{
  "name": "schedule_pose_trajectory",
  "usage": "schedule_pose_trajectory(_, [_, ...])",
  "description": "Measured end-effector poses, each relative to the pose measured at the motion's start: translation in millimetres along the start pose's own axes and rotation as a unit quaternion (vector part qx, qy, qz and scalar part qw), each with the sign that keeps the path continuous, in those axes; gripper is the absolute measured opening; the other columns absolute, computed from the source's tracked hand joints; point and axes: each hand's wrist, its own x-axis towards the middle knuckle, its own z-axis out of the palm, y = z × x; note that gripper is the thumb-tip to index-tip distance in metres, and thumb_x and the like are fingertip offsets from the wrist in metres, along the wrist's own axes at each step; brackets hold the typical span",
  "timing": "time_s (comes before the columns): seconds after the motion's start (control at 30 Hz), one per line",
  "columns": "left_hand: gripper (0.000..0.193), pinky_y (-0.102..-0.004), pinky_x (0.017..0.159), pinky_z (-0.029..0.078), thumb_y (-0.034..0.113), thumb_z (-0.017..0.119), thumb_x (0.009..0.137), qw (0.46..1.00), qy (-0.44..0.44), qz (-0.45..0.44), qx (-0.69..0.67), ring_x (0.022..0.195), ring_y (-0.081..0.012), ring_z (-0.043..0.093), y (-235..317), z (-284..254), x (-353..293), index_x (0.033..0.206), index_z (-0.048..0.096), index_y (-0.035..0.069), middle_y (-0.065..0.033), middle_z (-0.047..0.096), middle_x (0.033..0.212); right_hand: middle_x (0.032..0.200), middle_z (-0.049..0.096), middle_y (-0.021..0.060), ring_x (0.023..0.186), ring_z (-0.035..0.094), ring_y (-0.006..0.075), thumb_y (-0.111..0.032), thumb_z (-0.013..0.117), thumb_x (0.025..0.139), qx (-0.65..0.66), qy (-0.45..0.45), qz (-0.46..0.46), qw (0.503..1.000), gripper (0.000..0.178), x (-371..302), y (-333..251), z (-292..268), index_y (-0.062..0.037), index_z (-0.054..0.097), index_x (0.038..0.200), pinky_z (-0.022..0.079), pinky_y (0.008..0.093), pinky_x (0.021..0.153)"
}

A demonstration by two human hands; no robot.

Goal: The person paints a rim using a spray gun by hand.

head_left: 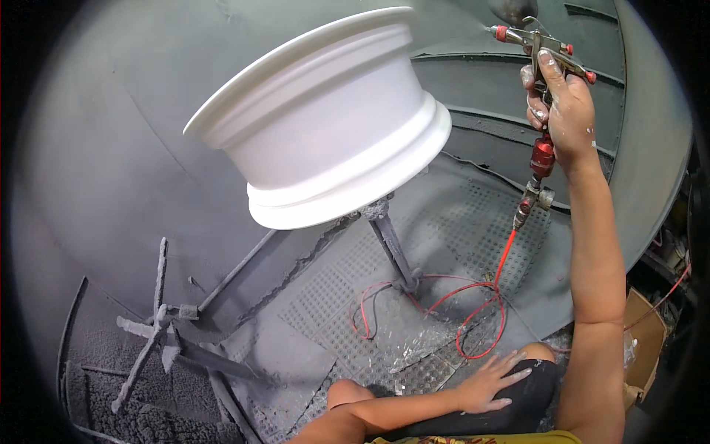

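Note:
A spray gun [543,48] is gripped in my right hand [566,111], raised at the upper right with its nozzle toward the left. Below the hand hang a red inline filter [542,157] and a fitting [529,203], joined to a red air hose [506,259]. Left of the nozzle, a white wheel rim [325,126] sits tilted on a grey stand [390,240]; the gun does not touch it. Flecks of white coat my right fingers. My left hand [488,385] rests on my dark-clad thigh with its fingers spread, holding nothing.
The hose lies in loops on the perforated grey floor mat [340,296]. At the lower left stands a grey-crusted metal spoked frame [159,333]. Curved grey walls [111,148] surround the stand. A cardboard box [651,340] sits at the right edge.

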Motion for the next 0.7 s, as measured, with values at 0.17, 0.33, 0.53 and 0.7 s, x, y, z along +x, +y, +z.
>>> schedule_pose_trajectory(0.17, [0.074, -0.0461, 0.122, 0.016, 0.035, 0.051, 0.100, 0.957, -0.014, -0.137, -0.254, 0.152, -0.0368, 0.015, -46.1, 21.9, 10.7, 0.160, 0.015, 0.012, -0.0247, 0.017, 0.162, 0.083, 0.059, 0.0014, 0.053, 0.039, 0.0049, -0.037, 0.054, 0.103, -0.005, 0.007, 0.007, 1.000, 0.031, -0.2, -3.1, 4.5, -0.0064, 0.059, 0.095, 0.034, 0.0228, 0.046])
schedule_pose_trajectory(0.33, [0.062, -0.0357, 0.119, 0.024, 0.037, 0.032, 0.109, 0.892, 0.120, -0.179, -0.397, 0.144, -0.0304, 0.036, -60.8, 92.2, 4.0, 0.157, 0.018, 0.000, -0.0233, 0.037, 0.154, 0.082, 0.060, 0.0011, 0.053, 0.039, 0.0048, -0.037, 0.054, 0.103, -0.006, -0.001, -0.004, 1.000, 0.032, 0.4, 3.6, 3.4, -0.0062, 0.059, 0.094, 0.034, 0.0226, 0.046])
schedule_pose_trajectory(0.53, [0.060, -0.0378, 0.116, 0.031, 0.034, 0.037, 0.108, 0.937, 0.159, -0.176, -0.256, 0.138, -0.0343, 0.045, -60.9, 95.4, -17.0, 0.155, 0.021, 0.001, -0.0264, 0.044, 0.148, 0.083, 0.059, 0.0012, 0.053, 0.040, 0.0038, -0.036, 0.052, 0.104, 0.011, -0.007, -0.011, 1.000, 0.031, 8.1, 24.5, -7.5, -0.0062, 0.058, 0.096, 0.034, 0.0217, 0.046])
schedule_pose_trajectory(0.7, [0.033, -0.0421, 0.086, 0.054, 0.030, 0.062, 0.099, 0.941, 0.004, -0.248, -0.231, 0.098, -0.0333, 0.070, -50.5, -7.9, -52.1, 0.116, 0.070, 0.004, -0.0210, 0.071, 0.105, 0.085, 0.056, 0.0011, 0.053, 0.039, 0.0026, -0.034, 0.048, 0.106, 0.034, 0.004, 0.008, 0.999, 0.029, 23.0, 45.8, -19.1, -0.0062, 0.055, 0.102, 0.032, 0.0197, 0.045])
